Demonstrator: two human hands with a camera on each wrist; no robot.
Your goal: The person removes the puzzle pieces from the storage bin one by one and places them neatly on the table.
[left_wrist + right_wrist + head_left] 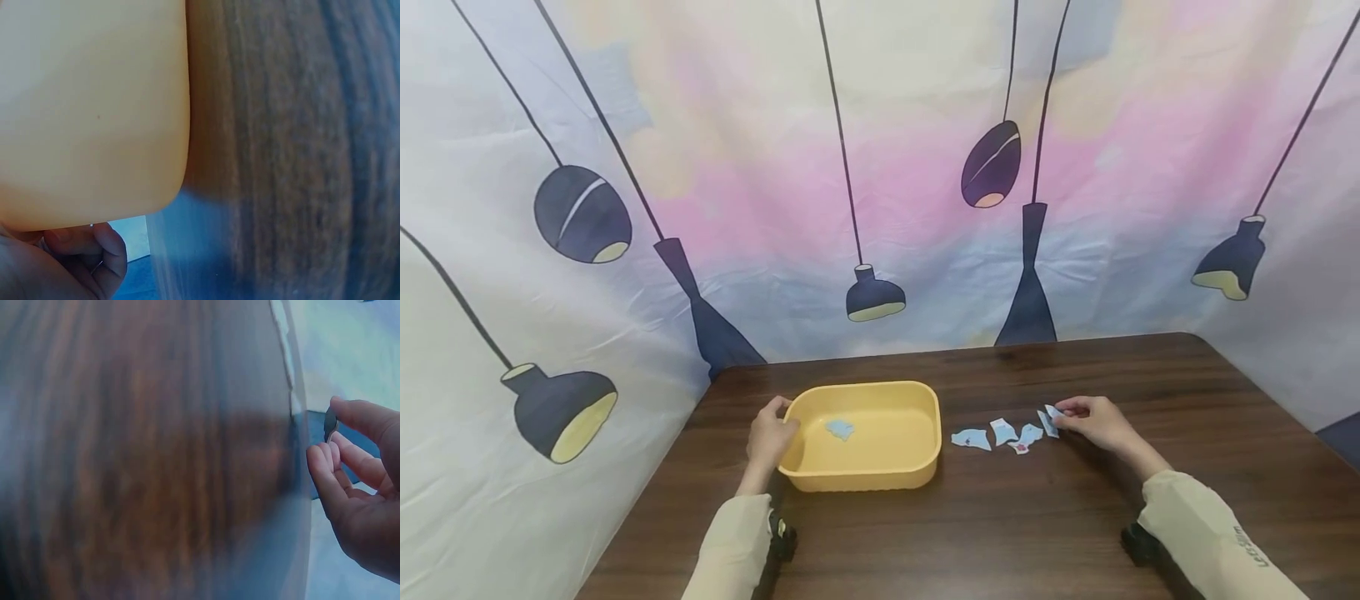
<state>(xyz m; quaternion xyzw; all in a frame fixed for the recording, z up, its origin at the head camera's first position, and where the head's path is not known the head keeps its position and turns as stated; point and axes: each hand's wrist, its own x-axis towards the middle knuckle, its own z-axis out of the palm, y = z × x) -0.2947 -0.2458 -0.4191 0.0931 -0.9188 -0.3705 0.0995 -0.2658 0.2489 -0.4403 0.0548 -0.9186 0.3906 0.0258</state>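
Note:
A yellow plastic basin (868, 481) stands on the table, one torn light-blue paper piece (840, 429) lying on its floor. My left hand (768, 437) grips the basin's left wall, thumb over the rim; in the left wrist view its curled fingers (109, 250) show below the basin wall (94, 125). To the right of the basin lies a loose row of torn paper pieces (972, 439). At the row's right end my right hand (1097, 423) pinches a paper piece (1053, 412) between thumb and fingertips. The right wrist view shows that piece (330, 423) edge-on.
The dark wooden table (1000, 533) reaches back to a hanging cloth (745, 167) printed with lamps. Both forearms, in pale sleeves (1206, 517), rest low over the table's front, a dark camera mount (1138, 543) at the right wrist.

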